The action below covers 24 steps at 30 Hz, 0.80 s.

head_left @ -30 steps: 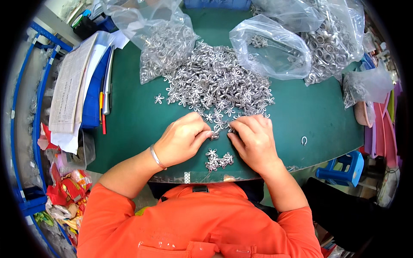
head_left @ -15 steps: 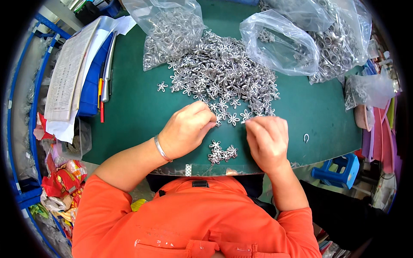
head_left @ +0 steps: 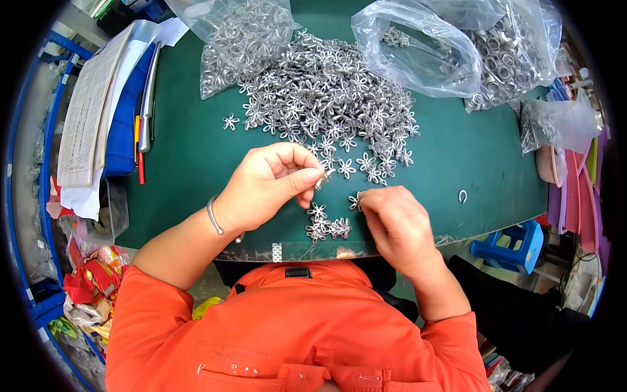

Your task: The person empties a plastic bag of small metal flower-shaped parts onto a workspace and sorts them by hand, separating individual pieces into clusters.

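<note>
A broad heap of silvery flower-shaped metal pieces (head_left: 326, 88) covers the far middle of the green table. Between thumb and fingertips, my left hand (head_left: 271, 175) pinches one flower-shaped metal piece (head_left: 322, 178), tilted on edge, just in front of the heap. My right hand (head_left: 398, 225) is closed, its fingertips on another flower-shaped metal piece (head_left: 354, 201) that shows at their left side. Near the table's front edge, between and below my hands, lies a small cluster of the same pieces (head_left: 323, 225). A lone piece (head_left: 230, 121) sits left of the heap.
Clear bags of metal rings stand at the back left (head_left: 245, 39) and back right (head_left: 503, 59). An open plastic bag (head_left: 418, 49) lies between them. Papers (head_left: 95, 104) and pens (head_left: 139, 150) are at left; a small metal hook (head_left: 462, 196) lies at right, a blue stool (head_left: 509, 247) below.
My left hand has turned and lifted slightly, with a flower piece now visible in its pinch. My right hand has drawn back a little toward me and left, bringing a piece near the small cluster.
</note>
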Motion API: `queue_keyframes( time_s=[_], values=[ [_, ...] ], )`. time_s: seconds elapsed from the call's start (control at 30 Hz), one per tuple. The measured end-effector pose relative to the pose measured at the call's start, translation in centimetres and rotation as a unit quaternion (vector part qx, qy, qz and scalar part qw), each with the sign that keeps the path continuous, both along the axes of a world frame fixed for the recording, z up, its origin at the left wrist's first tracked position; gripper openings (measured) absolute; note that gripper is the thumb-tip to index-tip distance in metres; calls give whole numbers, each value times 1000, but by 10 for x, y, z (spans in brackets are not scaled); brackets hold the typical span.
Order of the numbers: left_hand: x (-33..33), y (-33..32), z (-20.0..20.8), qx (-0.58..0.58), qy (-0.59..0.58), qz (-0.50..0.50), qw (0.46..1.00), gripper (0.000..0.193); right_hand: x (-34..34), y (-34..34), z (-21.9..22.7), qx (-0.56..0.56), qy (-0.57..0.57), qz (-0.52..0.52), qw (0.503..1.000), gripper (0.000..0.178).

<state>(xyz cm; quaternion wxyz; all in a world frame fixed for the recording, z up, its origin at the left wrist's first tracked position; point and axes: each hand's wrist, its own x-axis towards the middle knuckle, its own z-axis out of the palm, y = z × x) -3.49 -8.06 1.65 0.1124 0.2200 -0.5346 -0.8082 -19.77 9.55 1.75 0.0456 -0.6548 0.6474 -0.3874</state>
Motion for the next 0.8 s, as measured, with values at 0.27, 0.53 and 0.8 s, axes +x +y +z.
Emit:
queue_keyframes(
  time_s=[0.27,0.53,0.8],
  values=[
    [5,-10,-12,254,36,-41,966,15,-1,-10,14,54,177,67,980,20],
    [4,-12,-12,296,41,-37,953,14,-8,-17,23,102,221,133,961,13],
    [0,16,-9,-560,123,-126,810,15,-19,-11,21,95,202,140,965,16]
  ],
)
